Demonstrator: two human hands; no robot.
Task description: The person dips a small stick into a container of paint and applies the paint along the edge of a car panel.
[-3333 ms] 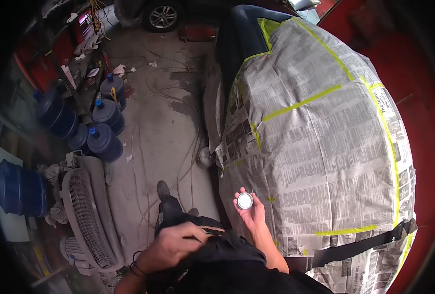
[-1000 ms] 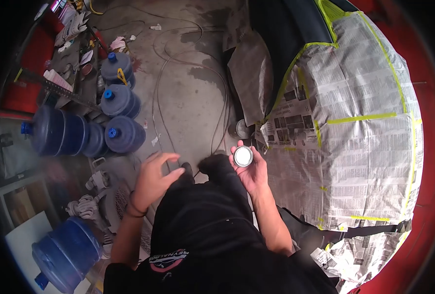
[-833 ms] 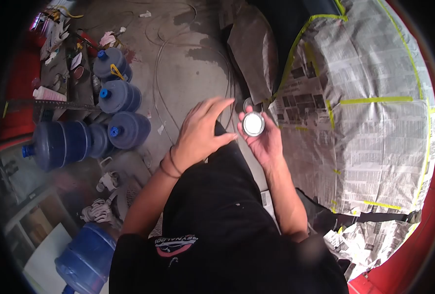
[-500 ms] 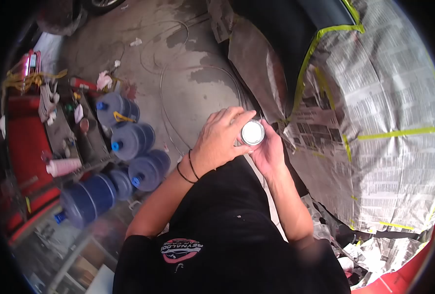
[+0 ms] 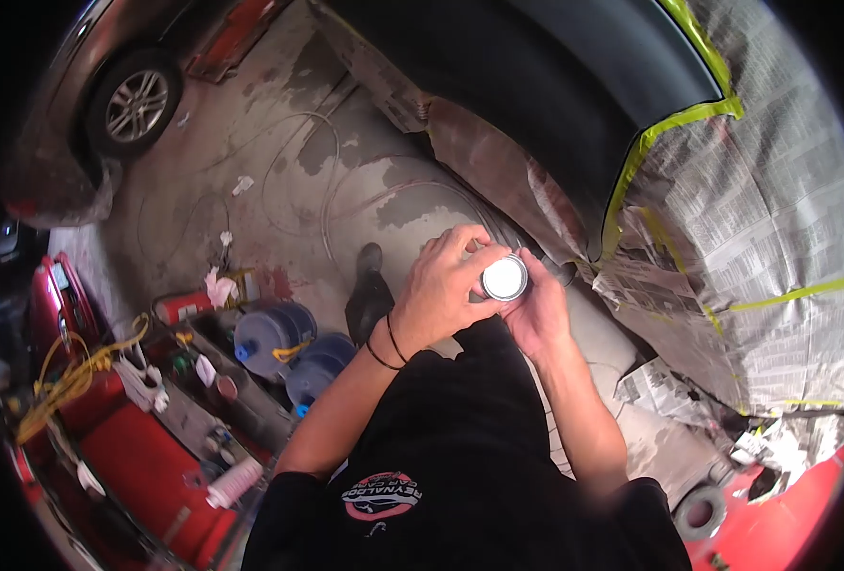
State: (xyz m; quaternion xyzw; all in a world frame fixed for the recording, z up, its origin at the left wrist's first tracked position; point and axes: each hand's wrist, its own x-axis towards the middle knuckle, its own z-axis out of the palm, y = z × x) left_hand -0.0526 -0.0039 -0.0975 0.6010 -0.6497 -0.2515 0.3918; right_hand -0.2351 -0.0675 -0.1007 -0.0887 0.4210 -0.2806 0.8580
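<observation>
Held in front of my body is a small round can point(image 5: 505, 278) with a bright white top and a metallic rim. My left hand point(image 5: 449, 287), with dark bands at the wrist, curls its fingers and thumb around the can's left side. From the other side, my right hand point(image 5: 542, 306) wraps the can, its fingers partly hidden behind it. Whether the white top is a lid or the contents, I cannot tell.
A dark car panel point(image 5: 546, 67) edged with yellow-green tape stands ahead and right, beside newspaper masking point(image 5: 765, 219). A hose point(image 5: 328, 214) loops over the floor. At left are blue water jugs point(image 5: 274, 335), a red cart point(image 5: 146, 457) and a car wheel point(image 5: 137, 107).
My view has shifted, bringing the car wheel and more of the dark panel into sight. A shoe and lower leg now show on the floor. Both hands keep hold of the can.
</observation>
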